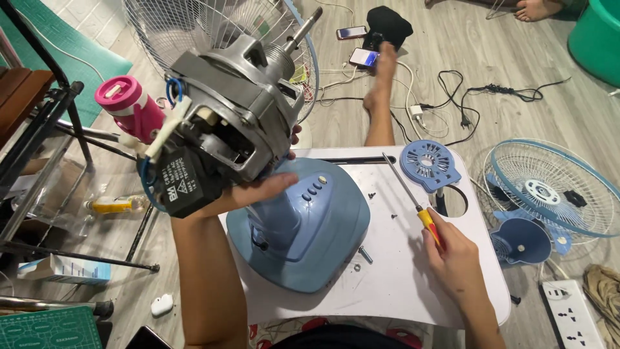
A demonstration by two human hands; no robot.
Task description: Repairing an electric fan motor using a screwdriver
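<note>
Grey metal fills the upper left of the head view: the bare fan motor, shaft pointing to one o'clock, is lifted above the blue fan base on the white bench. The left hand grips the motor from beneath, fingers closed round its housing, a black capacitor hanging at seven o'clock. At four o'clock from the base, the right hand is wrapped round the red-and-yellow handle of a screwdriver, its tip aimed at eleven o'clock. Small screws lie between base and screwdriver.
</note>
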